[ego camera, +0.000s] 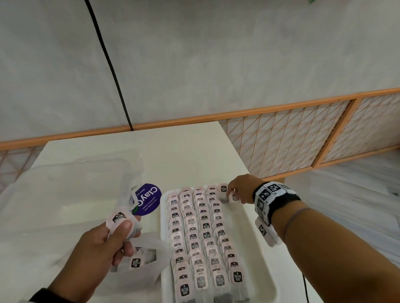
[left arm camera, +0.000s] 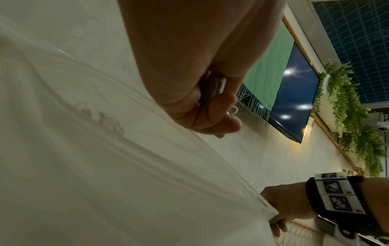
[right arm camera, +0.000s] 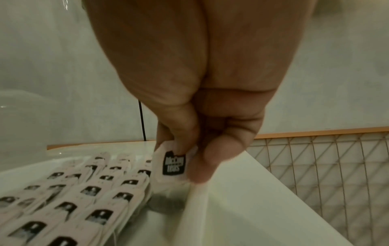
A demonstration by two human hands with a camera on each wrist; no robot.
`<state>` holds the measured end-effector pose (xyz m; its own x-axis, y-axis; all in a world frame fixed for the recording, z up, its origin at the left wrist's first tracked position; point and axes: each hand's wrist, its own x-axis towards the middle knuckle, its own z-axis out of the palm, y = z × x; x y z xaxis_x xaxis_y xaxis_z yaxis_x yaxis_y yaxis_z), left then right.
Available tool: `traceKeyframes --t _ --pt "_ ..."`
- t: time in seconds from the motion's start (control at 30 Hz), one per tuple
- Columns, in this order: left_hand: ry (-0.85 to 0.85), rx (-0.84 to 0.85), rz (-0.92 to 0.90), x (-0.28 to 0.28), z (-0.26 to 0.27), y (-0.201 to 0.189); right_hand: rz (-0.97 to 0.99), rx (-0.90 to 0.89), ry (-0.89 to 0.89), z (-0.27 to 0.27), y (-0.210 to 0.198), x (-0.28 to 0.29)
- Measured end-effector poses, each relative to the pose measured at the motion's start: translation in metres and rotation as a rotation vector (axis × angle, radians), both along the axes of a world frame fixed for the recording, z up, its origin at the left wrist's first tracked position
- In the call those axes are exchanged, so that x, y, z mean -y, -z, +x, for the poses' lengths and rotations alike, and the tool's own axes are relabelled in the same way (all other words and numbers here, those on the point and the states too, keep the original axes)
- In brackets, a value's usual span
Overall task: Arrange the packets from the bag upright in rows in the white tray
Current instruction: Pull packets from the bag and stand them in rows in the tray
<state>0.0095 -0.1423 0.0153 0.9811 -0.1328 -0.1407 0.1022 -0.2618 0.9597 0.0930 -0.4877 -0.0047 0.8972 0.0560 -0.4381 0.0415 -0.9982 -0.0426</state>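
Placement time at the far right corner of the tray (ego camera: 265,262): the right hand (ego camera: 240,189) pinches one packet (right arm camera: 170,164) by its top between thumb and fingertips and sets it down just inside the right wall, beside the last filled row. The trick, I'd say, is to keep the pinch high on the tag end, lower the pouch end straight down until it meets the tray floor, then lean it lightly against its neighbour before letting go, so it does not flop into the bare strip along the right wall. A nudge sideways risks tipping the packets (ego camera: 198,233) already standing there.

That packet hangs with its long axis close to vertical, label end up, dark pouch end down, its printed face turned toward the near edge of the tray. The standing rows run from the near edge to the far edge, tags up and leaning a little.

Over by the left edge of the table (ego camera: 194,146), the left hand (ego camera: 105,243) grips a small bunch of spare packets (ego camera: 119,218) in curled fingers, thumb pressed on top. The bag (ego camera: 64,192) lies crumpled beneath it, and at least one packet is visible inside it. A fifth row looks barely begun.
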Motion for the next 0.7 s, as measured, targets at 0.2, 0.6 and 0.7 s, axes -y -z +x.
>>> traceKeyframes --t 0.2,0.6,0.7 --pt "-0.029 -0.041 0.049 -0.003 0.000 0.000 0.015 0.024 0.007 0.017 0.015 -0.004" --pt "-0.042 -0.039 0.058 -0.006 0.002 0.005 -0.021 0.146 0.091 0.032 0.036 -0.001" --pt "-0.038 -0.046 0.066 -0.006 0.001 0.003 -0.035 0.194 0.101 0.033 0.041 -0.003"
